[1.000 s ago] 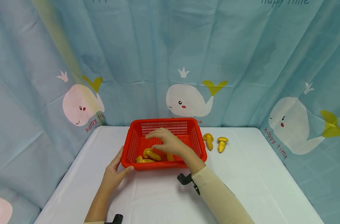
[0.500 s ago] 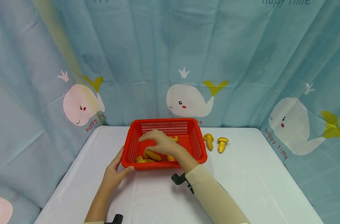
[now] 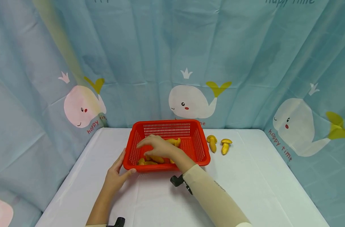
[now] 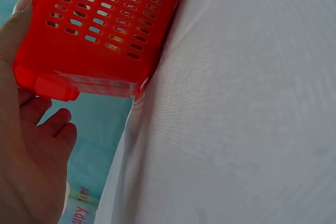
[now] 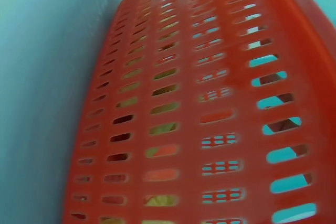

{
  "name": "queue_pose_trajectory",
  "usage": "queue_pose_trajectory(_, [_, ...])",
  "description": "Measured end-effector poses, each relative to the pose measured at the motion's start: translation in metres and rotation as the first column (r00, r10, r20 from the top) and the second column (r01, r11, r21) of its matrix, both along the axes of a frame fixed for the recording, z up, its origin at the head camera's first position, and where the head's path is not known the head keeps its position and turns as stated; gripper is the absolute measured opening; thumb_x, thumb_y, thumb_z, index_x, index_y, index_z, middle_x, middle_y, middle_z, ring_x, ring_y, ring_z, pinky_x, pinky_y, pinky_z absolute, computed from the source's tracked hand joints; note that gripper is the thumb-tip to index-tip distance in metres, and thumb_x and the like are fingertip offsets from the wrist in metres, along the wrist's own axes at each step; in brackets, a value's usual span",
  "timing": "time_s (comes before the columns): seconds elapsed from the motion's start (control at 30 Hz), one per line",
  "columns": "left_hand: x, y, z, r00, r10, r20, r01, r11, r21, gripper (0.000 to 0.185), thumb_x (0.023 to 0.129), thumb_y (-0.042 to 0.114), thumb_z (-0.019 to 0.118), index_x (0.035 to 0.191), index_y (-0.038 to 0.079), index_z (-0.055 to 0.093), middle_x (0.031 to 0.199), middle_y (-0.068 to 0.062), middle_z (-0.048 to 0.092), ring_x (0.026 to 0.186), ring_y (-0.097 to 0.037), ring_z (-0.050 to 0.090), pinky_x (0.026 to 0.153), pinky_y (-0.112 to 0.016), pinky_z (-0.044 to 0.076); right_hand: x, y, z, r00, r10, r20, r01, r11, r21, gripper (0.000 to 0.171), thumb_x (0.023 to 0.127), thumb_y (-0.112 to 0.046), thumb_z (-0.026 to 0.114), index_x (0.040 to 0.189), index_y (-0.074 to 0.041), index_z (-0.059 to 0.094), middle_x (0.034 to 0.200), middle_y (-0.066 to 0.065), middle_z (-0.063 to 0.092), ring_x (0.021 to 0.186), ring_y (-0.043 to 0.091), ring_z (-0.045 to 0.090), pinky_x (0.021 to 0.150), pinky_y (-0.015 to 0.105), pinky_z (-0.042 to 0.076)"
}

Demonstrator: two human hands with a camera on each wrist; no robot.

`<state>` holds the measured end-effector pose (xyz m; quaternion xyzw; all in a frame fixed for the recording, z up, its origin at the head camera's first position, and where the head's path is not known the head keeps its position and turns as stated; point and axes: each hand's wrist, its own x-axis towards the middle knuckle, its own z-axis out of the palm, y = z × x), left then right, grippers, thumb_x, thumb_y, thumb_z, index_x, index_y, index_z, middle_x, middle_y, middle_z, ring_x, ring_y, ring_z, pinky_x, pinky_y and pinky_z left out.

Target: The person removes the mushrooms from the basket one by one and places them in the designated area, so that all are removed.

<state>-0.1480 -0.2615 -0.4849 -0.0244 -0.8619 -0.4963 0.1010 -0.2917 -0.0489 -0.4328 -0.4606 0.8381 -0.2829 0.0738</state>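
White cloth covers the table (image 3: 246,189), and nearest the viewer the left hand (image 3: 115,176) steadies the red basket (image 3: 202,148) at its near left corner, thumb curled onto the rim, fingers along the wall. Beyond it the right hand (image 3: 156,147) reaches down inside the basket, palm down with fingers spread over the yellow toy mushrooms (image 3: 152,159) lying on the bottom; whether it holds one I cannot tell. The step looks like handling the pieces in the basket. Next calls for a clean pinch on one stem. Farther right, two more mushrooms (image 3: 217,144) lie outside on the cloth.
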Motion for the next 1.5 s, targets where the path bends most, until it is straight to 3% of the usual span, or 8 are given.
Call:
queue_pose_trajectory(0.17, [-0.004,-0.004,-0.006,1.000,-0.007,0.002,0.007,1.000,0.012,0.094,0.090,0.023,0.081,0.164,0.023,0.023,0.168,-0.001,0.028,0.155,-0.028,0.027,0.115,-0.053,0.032,0.001,-0.003,-0.006,1.000,0.001,0.016,-0.002,0.999,0.039,0.038,0.094,-0.022,0.075,0.129,-0.035,0.070,0.133,-0.022,0.063,0.132,0.005,0.047,0.119,0.038,0.037])
queue_pose_trajectory(0.37, [-0.015,-0.015,-0.031,1.000,0.001,-0.016,-0.001,1.000,-0.005,0.096,0.088,0.026,0.082,0.162,0.040,0.022,0.168,0.007,0.028,0.156,-0.023,0.027,0.116,-0.052,0.034,0.002,-0.006,-0.010,0.999,0.047,-0.012,-0.046,0.995,0.089,0.038,0.095,-0.021,0.075,0.132,-0.028,0.070,0.132,-0.022,0.064,0.132,0.006,0.046,0.118,0.037,0.038])
queue_pose_trajectory(0.47, [-0.014,-0.015,-0.030,1.000,-0.002,-0.022,0.002,1.000,-0.007,0.096,0.088,0.028,0.082,0.162,0.039,0.022,0.168,0.008,0.028,0.155,-0.023,0.028,0.115,-0.052,0.035,0.003,-0.007,-0.011,0.998,0.061,-0.026,-0.057,0.991,0.123,0.038,0.095,-0.022,0.074,0.132,-0.030,0.070,0.131,-0.025,0.064,0.131,0.005,0.046,0.117,0.036,0.037])
queue_pose_trajectory(0.73, [-0.014,-0.014,-0.031,0.999,-0.005,-0.039,0.004,1.000,-0.003,0.096,0.088,0.025,0.082,0.163,0.035,0.023,0.167,0.010,0.029,0.155,-0.019,0.029,0.110,-0.014,0.031,-0.001,-0.014,-0.013,0.999,0.054,-0.001,-0.054,0.986,0.155,0.037,0.094,-0.021,0.076,0.128,-0.034,0.072,0.125,-0.023,0.066,0.125,0.004,0.047,0.112,0.034,0.044])
queue_pose_trajectory(1.03, [-0.016,-0.013,-0.031,0.999,-0.015,-0.039,0.015,1.000,-0.008,0.097,0.087,0.022,0.083,0.163,0.037,0.023,0.168,0.008,0.028,0.155,-0.021,0.028,0.117,-0.026,0.033,-0.006,-0.017,-0.024,0.998,0.046,0.037,-0.052,0.976,0.213,0.038,0.093,-0.017,0.077,0.127,-0.033,0.073,0.121,-0.018,0.068,0.116,0.004,0.050,0.107,0.028,0.045])
queue_pose_trajectory(1.23, [-0.016,-0.013,-0.030,1.000,-0.005,-0.028,0.004,1.000,-0.007,0.095,0.088,0.030,0.082,0.161,0.043,0.022,0.167,0.010,0.028,0.156,-0.022,0.027,0.115,-0.052,0.037,-0.007,-0.018,-0.026,0.999,0.047,0.025,-0.052,0.965,0.257,0.036,0.093,-0.017,0.077,0.125,-0.032,0.074,0.116,-0.020,0.068,0.113,0.003,0.050,0.114,0.036,0.038])
queue_pose_trajectory(1.37, [-0.015,-0.013,-0.029,0.999,-0.005,-0.044,0.004,1.000,-0.019,0.097,0.088,0.028,0.083,0.162,0.039,0.021,0.168,0.009,0.028,0.155,-0.021,0.027,0.117,-0.030,0.035,-0.006,-0.020,-0.026,0.998,0.066,0.019,-0.069,0.960,0.270,0.035,0.092,-0.015,0.078,0.123,-0.032,0.075,0.111,-0.020,0.069,0.109,0.002,0.049,0.109,0.034,0.037])
queue_pose_trajectory(1.5, [-0.014,-0.013,-0.029,0.998,-0.010,-0.059,0.009,1.000,-0.023,0.098,0.088,0.025,0.083,0.162,0.040,0.021,0.168,0.009,0.027,0.155,-0.019,0.027,0.107,-0.004,0.026,-0.005,-0.023,-0.026,0.996,0.087,0.003,-0.084,0.956,0.283,0.034,0.091,-0.017,0.078,0.121,-0.034,0.076,0.107,-0.023,0.068,0.104,0.001,0.048,0.101,0.029,0.037])
